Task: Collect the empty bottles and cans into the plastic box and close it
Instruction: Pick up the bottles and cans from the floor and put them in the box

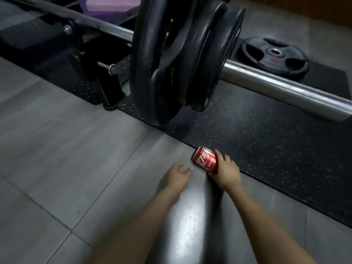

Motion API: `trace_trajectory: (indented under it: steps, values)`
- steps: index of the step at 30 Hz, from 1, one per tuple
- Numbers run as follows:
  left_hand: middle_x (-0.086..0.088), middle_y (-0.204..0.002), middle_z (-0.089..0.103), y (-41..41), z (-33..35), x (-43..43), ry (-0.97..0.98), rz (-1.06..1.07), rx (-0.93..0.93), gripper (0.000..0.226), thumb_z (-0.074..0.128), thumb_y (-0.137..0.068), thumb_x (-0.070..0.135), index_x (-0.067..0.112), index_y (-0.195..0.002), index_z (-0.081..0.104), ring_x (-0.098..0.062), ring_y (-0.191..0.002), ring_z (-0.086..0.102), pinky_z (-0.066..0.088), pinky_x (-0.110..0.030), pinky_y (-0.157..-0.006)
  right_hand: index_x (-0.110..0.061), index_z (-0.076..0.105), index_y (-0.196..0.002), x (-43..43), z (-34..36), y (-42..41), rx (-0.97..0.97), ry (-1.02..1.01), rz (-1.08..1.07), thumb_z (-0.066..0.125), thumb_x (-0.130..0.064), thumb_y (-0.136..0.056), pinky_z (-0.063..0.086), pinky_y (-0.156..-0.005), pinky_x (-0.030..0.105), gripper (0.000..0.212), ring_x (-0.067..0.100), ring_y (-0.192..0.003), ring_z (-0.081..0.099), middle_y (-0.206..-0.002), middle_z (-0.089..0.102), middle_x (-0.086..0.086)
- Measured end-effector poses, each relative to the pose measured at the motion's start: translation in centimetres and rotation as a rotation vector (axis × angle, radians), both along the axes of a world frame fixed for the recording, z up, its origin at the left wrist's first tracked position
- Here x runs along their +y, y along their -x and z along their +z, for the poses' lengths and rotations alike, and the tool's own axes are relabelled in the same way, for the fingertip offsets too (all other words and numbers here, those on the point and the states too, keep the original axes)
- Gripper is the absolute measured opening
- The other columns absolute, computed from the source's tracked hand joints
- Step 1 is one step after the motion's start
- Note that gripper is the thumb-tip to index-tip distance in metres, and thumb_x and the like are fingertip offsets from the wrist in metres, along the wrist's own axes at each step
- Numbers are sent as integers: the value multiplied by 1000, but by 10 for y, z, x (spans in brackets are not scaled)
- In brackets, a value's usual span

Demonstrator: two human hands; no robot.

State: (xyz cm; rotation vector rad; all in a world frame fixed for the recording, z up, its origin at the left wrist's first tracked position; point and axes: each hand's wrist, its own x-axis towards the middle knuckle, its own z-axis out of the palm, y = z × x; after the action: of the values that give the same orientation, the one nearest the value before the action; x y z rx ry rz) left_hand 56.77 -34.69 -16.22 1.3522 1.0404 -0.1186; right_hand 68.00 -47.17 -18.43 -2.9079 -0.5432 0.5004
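One can, one hand around it

One red can (204,159) lies tilted on its side where the grey tiled floor (66,149) meets the black speckled rubber mat (257,140); its white lettering faces up, and one end points up and to the left; whether it rests on the floor or is just clear of it cannot be told. The right hand (225,171) grips the can at its other end; the fingers curl over the top of the can and the thumb lies against its near side, so the grip is closed round the can. The left hand (177,176) is just beside the can on the left, apart from it; its fingers are loosely bent and hold nothing. Both forearms reach in from the bottom edge, bare; a bright patch of light shines on the floor between them.

Beyond the can, a steel barbell (276,86) crosses the view from upper left to right, above the mat; several black weight plates (171,63) are stacked on it, their lower rims hanging over the mat's near edge. A single loose plate (274,54) lies flat on the mat behind the bar, well apart from the can. To the left, a black rack foot (108,86) stands on the mat; something purple (110,4) shows at the top edge, too blurred to name.
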Motion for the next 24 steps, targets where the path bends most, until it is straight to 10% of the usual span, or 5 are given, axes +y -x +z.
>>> trace_trajectory:
  steps: [4, 17, 24]
  values:
    - [-3, -135, 45, -13, 3, 1, 171, 110, -78, 57, 65, -83, 36, 19, -133, 43, -22, -105, 56, 52, -34, -84, -25, 30, -138, 2, 7, 25, -14, -133, -27, 71, -47, -70, 38, -96, 41, 82, 29, -116, 52, -132, 52, 5]
    - [2, -99, 66, 113, 119, -5, 177, 236, -327, 45, 72, -76, 11, 16, -116, 50, -8, -80, 62, 49, -12, -42, -28, 39, -113, 9, 118, 181, 185, -657, -23, 72, -54, -68, 50, -83, 34, 62, 22, -98, 64, -109, 66, -3]
    - [-4, -109, 59, 292, 218, 13, -242, 408, -412, 71, 75, -71, -2, 10, -132, 42, -3, -80, 60, 54, -14, -72, -28, 45, -116, 49, 194, 322, 381, -809, 282, 70, -52, -71, 48, -94, 37, 57, 15, -105, 61, -112, 64, -6]
